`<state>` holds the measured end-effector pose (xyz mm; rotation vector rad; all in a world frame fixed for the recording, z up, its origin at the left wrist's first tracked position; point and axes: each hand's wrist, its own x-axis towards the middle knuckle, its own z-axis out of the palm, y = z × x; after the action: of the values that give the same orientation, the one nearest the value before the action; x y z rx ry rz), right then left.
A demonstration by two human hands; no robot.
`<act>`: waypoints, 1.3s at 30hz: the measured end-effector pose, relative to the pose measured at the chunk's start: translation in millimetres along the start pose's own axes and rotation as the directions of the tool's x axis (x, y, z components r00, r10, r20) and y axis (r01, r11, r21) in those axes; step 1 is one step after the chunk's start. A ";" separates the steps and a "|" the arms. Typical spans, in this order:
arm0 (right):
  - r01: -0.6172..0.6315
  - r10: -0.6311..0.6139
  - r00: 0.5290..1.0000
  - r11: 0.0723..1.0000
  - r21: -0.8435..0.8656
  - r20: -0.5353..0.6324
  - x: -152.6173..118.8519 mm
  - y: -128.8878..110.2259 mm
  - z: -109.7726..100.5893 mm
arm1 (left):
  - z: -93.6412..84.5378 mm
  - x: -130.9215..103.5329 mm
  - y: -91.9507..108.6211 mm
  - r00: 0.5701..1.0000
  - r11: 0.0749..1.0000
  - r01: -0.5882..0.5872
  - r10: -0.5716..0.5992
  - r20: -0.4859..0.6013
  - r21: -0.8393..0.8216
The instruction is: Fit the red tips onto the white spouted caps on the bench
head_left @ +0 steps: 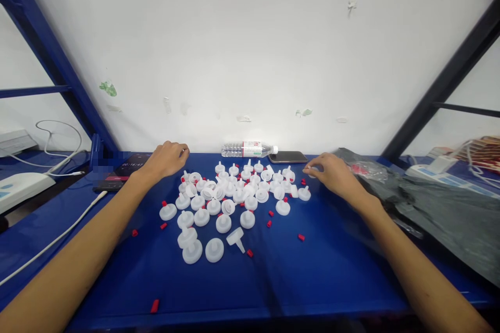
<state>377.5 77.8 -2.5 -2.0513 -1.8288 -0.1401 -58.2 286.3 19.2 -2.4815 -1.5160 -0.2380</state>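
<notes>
Many white nozzle caps (pixel 224 223) lie heaped on the blue table (pixel 281 281), with small red tips (pixel 301 237) scattered among and around them. Left of the heap's far side is my left hand (pixel 167 158), its fingers curled together; whether anything is between them is hidden. My right hand (pixel 328 170) is at the heap's right side, thumb and fingers pinched on a white cap (pixel 315 167), partly covered by the fingers. A white cap (pixel 304 193) stands on the table just below that hand.
Along the wall lie a plastic bottle (pixel 250 149) and a dark phone (pixel 288 157). Another phone (pixel 125 170) and a white cable (pixel 58 234) are at left. Dark plastic bags (pixel 437 213) and a power strip (pixel 449 177) are at right. Blue shelf posts (pixel 62 52) flank the table.
</notes>
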 end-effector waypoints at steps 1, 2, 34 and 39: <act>-0.001 0.001 1.000 1.000 -0.005 0.007 -0.2 -0.5 -1.0 | 1.5 0.3 -2.2 1.000 1.000 0.015 -0.015 0.008 -0.022; -0.003 0.003 1.000 1.000 -0.009 0.017 -0.4 -0.9 -1.7 | 3.0 0.6 -4.5 0.999 0.998 0.033 -0.032 0.016 -0.044; -0.009 0.012 0.998 0.999 -0.034 0.069 -2.8 -17.8 2.8 | -42.5 -19.0 -21.4 0.616 0.715 0.168 0.461 0.639 -0.678; -0.012 0.014 0.997 1.000 -0.029 0.077 -3.4 -19.0 2.8 | -44.3 -20.1 -17.4 0.619 0.713 0.170 0.460 0.637 -0.680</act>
<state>358.0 77.0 -2.1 -2.1151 -1.8683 -0.0852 -83.9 264.7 58.5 -3.6522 -1.6434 0.5132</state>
